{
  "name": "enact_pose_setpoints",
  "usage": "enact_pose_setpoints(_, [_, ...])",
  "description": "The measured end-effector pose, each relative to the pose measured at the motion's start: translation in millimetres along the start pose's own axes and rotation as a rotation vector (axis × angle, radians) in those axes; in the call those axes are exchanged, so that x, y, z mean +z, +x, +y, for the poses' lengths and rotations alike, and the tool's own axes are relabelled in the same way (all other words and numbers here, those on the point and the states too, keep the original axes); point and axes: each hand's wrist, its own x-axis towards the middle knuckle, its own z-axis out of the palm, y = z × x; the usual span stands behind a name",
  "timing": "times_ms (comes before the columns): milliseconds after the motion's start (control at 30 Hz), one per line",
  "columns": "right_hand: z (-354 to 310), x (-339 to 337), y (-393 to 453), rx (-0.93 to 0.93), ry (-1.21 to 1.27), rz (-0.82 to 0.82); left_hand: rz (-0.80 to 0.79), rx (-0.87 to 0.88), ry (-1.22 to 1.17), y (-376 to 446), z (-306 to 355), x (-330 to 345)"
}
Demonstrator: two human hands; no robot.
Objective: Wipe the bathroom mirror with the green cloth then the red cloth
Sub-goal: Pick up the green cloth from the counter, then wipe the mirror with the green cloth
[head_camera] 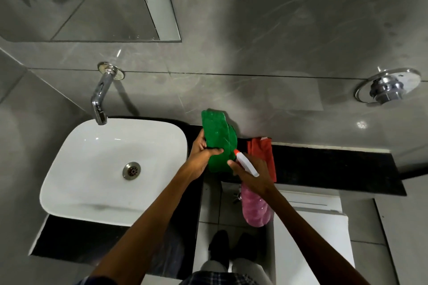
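Observation:
My left hand point(203, 154) grips the green cloth point(218, 136), holding it up over the black counter just right of the basin. My right hand point(251, 172) holds a spray bottle point(254, 206) of pink liquid; its white head with the orange nozzle point(236, 152) points at the green cloth from close by. The red cloth point(262, 151) lies on the counter behind my right hand, partly hidden by it. The mirror point(92, 0) hangs on the grey wall at the upper left.
A white basin point(69, 169) sits at the left under a chrome wall tap point(99, 97). The black counter point(335, 166) runs to the right. A chrome valve point(386, 88) is on the wall at right. A white toilet cistern point(310, 215) stands below.

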Motion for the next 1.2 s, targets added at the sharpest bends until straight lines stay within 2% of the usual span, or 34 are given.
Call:
enact_pose_setpoints(167, [26.3,-14.1,1.3,0.067,-0.085,0.04,-0.036,-0.028,0.0,5.8,-16.7,12.4])
enact_pose_setpoints(367, [78.4,-87.3,16.3,0.254,-0.067,0.359,-0.056,-0.105,-0.035,15.4,-28.5,23.3])
enact_pose_setpoints(467, [94.6,-107.3,38.9,0.252,0.051,0.499,-0.047,-0.145,-0.039,20.3,-32.4,30.8])
enact_pose_setpoints(600, [105.9,-123.0,68.6,0.226,0.057,0.614,-0.029,-0.176,-0.042,24.8,-39.4,38.0])
enact_pose_setpoints(733, [116.7,-133.1,77.3,0.238,0.008,0.622,-0.037,-0.179,-0.017,24.4,-41.6,41.8])
enact_pose_setpoints(1033, [116.7,-127.1,43.6,0.478,0.01,0.519,-0.03,-0.15,-0.023,10.6,-30.1,41.7])
enact_pose_setpoints(1133, [110.9,-107.5,18.2,0.781,0.231,0.705,-0.017,-0.138,-0.02,-2.7,-19.3,40.3])
enact_pose_setpoints(1167, [102.4,-96.3,10.9,0.849,0.312,0.706,-0.016,-0.136,-0.024,-7.3,-14.8,39.0])
enact_pose_setpoints(1200, [91.2,-83.6,8.3,0.849,0.392,0.619,-0.018,-0.138,-0.034,-11.9,-8.7,37.4])
